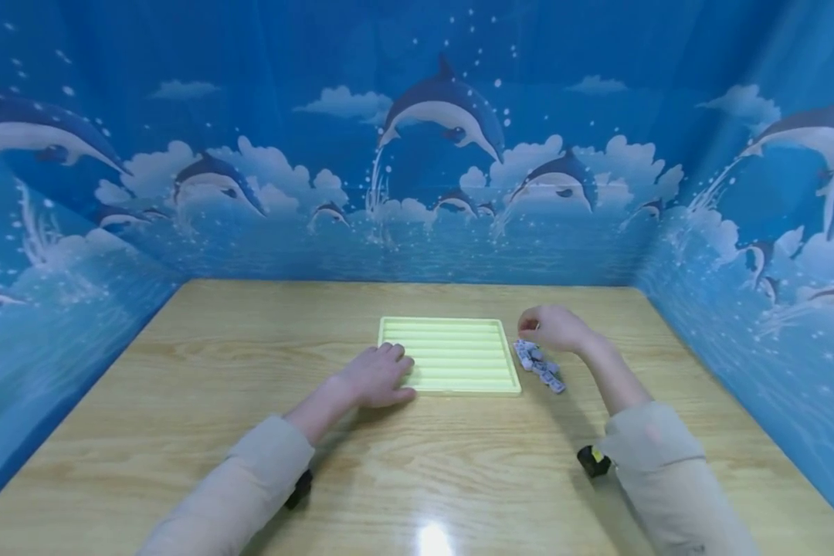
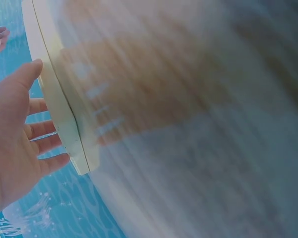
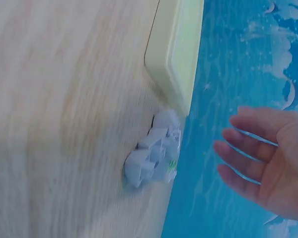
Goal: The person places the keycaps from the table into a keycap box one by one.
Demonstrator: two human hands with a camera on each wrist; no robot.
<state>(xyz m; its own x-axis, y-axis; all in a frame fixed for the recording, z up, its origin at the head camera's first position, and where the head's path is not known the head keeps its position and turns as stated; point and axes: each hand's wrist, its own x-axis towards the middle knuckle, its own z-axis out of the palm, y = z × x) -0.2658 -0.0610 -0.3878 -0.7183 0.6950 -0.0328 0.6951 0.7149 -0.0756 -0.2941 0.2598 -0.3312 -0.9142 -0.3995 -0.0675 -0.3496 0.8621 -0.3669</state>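
Observation:
A pale yellow-green tray (image 1: 459, 357) with several ridged rows lies flat on the table. My left hand (image 1: 378, 376) rests on its left edge, thumb near the front corner and fingers spread over the rim; the left wrist view also shows this hand (image 2: 20, 134) against the tray's side wall (image 2: 59, 94). Beside the tray's right edge lies a loose pile of small pale grey-blue blocks (image 1: 538, 366), one with a green mark in the right wrist view. My right hand (image 1: 554, 327) hovers just over the pile's far end. Its fingers (image 3: 243, 153) are loosely bent, with nothing visible between them.
A light wood-grain table (image 1: 417, 463) lies under everything. Blue curtains (image 1: 285, 139) printed with dolphins and clouds stand along its back and both sides. Small black devices (image 1: 593, 461) sit at both sleeve cuffs.

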